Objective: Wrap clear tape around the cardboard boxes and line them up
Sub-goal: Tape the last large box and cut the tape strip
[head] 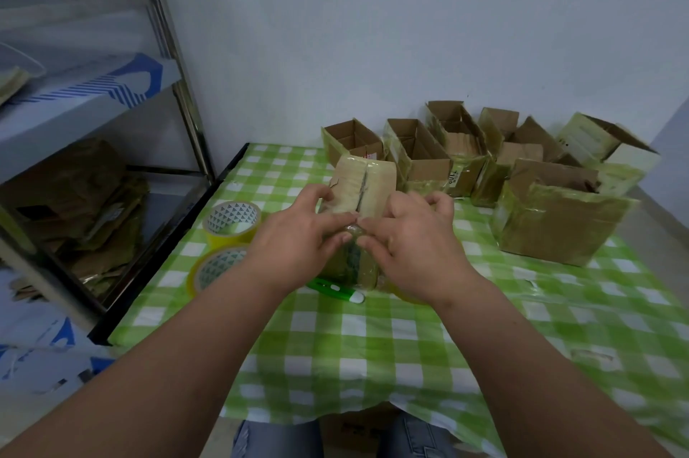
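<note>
Looks like a small packing room or stockroom: open cardboard boxes (417,152) are lined up against a bare wall (373,29), flattened cartons (85,204) are stacked on a metal shelf (179,92), tape rolls (231,221) are left on a checked tablecloth (373,338).

Legible text: 1 item only. Open brown cardboard box (460,174), third from the left in the far row, carries a handwritten black mark on its near face, reading roughly "100" turned sideways; reading uncertain. Small white label with red print on the far-left open cardboard box (367,153): too blurred to read.
</note>
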Demonstrator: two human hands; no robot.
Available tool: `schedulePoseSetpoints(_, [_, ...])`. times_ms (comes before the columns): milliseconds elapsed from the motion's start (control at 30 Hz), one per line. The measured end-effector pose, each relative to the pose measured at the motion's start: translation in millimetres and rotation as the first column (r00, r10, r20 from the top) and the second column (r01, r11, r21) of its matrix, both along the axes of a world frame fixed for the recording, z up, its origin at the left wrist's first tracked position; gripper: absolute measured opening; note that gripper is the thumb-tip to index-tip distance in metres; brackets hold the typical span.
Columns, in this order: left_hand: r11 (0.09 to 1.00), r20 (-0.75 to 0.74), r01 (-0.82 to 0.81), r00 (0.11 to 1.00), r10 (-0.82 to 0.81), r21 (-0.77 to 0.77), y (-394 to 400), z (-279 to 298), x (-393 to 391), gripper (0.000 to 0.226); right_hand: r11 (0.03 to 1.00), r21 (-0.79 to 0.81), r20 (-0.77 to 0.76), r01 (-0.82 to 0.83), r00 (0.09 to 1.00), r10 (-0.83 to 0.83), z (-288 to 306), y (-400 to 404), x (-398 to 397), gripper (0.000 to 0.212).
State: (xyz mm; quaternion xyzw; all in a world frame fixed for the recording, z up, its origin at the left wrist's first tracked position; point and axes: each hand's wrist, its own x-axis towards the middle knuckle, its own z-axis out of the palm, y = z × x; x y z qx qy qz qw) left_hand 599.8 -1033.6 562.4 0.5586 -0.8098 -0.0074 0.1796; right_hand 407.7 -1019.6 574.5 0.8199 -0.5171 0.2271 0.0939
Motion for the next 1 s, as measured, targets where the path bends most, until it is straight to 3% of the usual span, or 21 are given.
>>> schedulePoseSetpoints(167, [0.997, -0.017, -0.054, 0.998, 0.053, -0.047, 3, -2, -4, 0.041, 0.998, -0.06, 0.016, 0.018, 1.0, -0.017, 0, -1, 12, 0.016])
schedulePoseSetpoints(333, [0.987, -0.244, -0.024, 0.97, -0.015, -0.156, 9, -18, 5, 0.039, 0.996, -0.073, 0.018, 0.046, 0.999, -0.045, -6, 5, -3, 0.022])
schedulePoseSetpoints(567, [0.997, -0.378, -0.057, 0.925, 0.034, -0.049, 9, -15, 6, 0.042, 0.999, -0.035, 0.081, 0.038, 0.996, -0.035, -9, 2, -1, 0.004])
schedulePoseSetpoints(800, [0.989, -0.46, -0.147, 0.878, 0.132, 0.004, 16, -17, -2, 0.037, 0.998, -0.024, 0.112, 0.053, 0.992, -0.05, -12, 10, -15, 0.032])
schedulePoseSetpoints(1000, [0.981, -0.506, -0.182, 0.842, 0.187, 0.06, 20, -13, -12, 0.034, 1.0, -0.011, 0.129, 0.027, 0.991, -0.026, -16, 4, -19, 0.02])
